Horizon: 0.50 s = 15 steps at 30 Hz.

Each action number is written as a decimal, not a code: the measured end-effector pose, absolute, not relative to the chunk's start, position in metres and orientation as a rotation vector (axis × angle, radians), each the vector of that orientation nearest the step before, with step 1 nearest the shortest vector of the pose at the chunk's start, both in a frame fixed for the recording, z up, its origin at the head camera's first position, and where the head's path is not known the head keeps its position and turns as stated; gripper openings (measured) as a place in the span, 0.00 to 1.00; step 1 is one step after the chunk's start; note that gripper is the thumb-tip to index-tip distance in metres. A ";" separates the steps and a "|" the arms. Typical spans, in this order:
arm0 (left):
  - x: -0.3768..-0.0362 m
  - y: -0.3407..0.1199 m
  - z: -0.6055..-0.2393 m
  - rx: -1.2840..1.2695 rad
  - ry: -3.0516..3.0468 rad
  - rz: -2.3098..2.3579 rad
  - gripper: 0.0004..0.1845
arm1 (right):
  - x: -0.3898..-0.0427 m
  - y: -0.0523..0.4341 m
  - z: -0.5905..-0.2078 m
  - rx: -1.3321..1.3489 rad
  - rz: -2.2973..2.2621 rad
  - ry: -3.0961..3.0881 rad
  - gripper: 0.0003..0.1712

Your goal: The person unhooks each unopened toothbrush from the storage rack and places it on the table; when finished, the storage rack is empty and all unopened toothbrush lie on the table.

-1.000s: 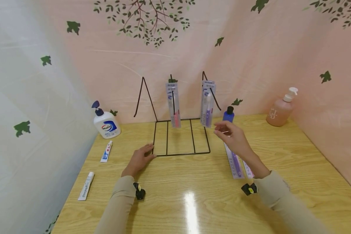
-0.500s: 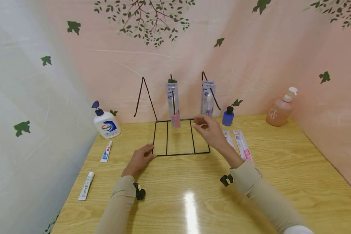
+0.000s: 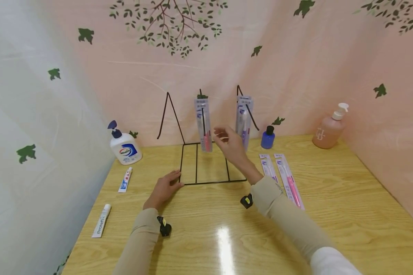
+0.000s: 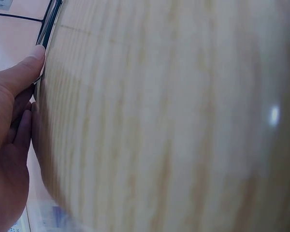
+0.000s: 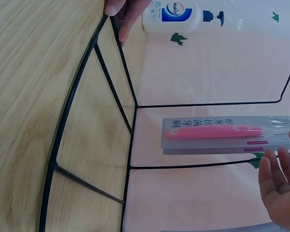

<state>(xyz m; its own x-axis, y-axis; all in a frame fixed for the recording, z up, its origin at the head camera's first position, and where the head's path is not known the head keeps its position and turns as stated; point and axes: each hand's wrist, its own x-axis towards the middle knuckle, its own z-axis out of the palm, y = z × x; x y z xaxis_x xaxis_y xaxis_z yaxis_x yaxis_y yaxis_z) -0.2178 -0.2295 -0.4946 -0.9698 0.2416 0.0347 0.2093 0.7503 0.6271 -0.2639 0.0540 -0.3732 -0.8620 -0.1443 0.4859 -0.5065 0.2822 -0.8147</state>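
Pink toothbrush [image 5: 212, 131], pack [image 5: 227, 140] apparently translucent

Head view looks forward and down over the table [image 3: 192, 244]; left wrist view, turned sideways, sits very close to it; right wrist view, likewise turned, faces the nearby wire rack [image 3: 196, 164], also covered by head view.

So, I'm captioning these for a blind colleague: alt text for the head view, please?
A person's right hand is close beside a packaged pink toothbrush hanging from a black wire rack; the left hand touches the rack's front left corner. A purple one hangs farther right; packaged toothbrushes, bottles and tubes share the wooden table.
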 end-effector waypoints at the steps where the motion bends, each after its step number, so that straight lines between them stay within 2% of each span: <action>1: -0.218 -0.229 -0.494 0.368 2.892 1.027 0.30 | -0.266 0.052 -0.372 0.577 1.618 -2.231 0.18; 15: -0.217 -0.229 -0.493 0.390 2.917 0.991 0.30 | -0.291 0.028 -0.365 0.457 1.733 -2.096 0.14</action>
